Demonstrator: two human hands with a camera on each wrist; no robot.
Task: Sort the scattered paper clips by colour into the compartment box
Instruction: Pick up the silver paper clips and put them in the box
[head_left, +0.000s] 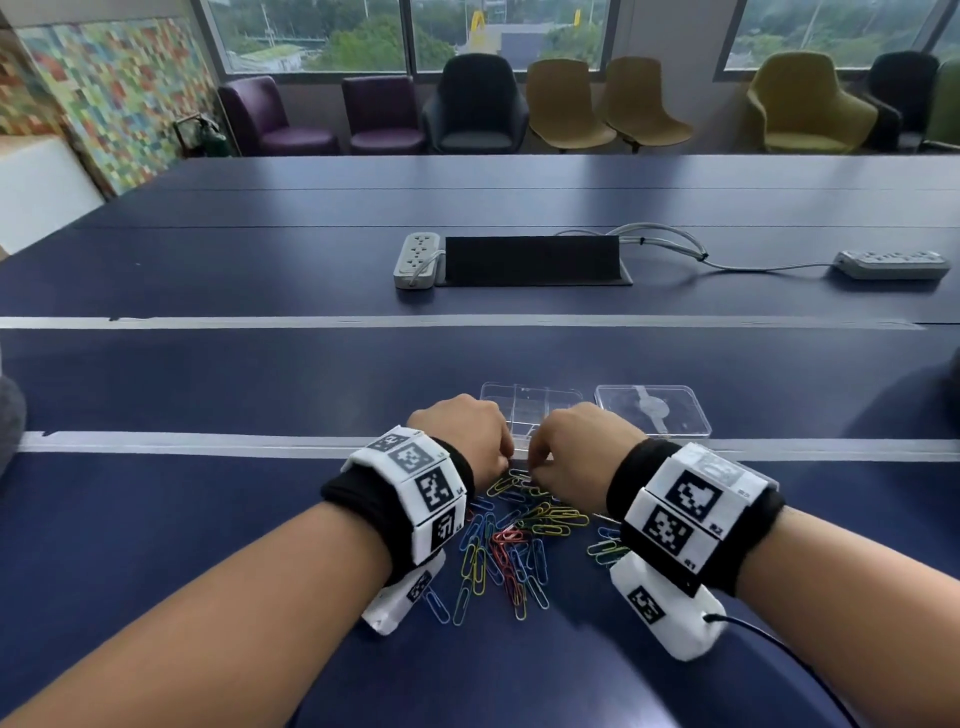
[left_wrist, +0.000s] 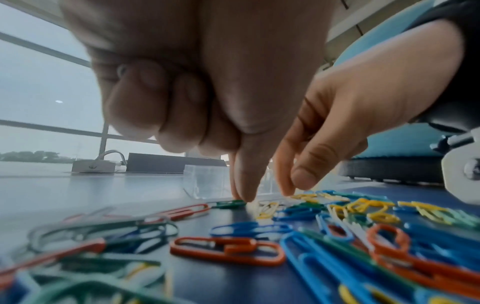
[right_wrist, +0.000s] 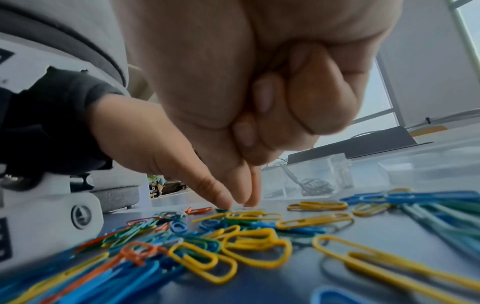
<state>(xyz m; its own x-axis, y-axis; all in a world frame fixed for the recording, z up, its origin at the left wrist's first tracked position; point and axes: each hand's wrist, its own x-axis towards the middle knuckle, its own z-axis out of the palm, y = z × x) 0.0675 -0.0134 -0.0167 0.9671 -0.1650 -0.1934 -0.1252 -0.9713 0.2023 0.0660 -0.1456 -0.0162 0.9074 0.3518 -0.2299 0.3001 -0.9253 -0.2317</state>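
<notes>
Coloured paper clips (head_left: 519, 535) lie in a loose pile on the blue table, in blue, yellow, green and orange. The clear compartment box (head_left: 530, 410) stands just beyond the pile, and one compartment holds dark clips (right_wrist: 314, 186). My left hand (head_left: 506, 460) points thumb and forefinger down, and they pinch the end of a green clip (left_wrist: 230, 204) lying on the table. My right hand (head_left: 532, 465) has its two fingertips (right_wrist: 253, 199) on the table among yellow clips (left_wrist: 303, 196). Whether it grips one is hidden. The other fingers of both hands are curled in.
The box's clear lid (head_left: 652, 410) lies to the right of the box. Farther back are two power strips (head_left: 415, 259) (head_left: 891, 264), their cables and a black cable flap (head_left: 532, 260). A white tape line (head_left: 208, 444) crosses the table. Chairs stand along the windows.
</notes>
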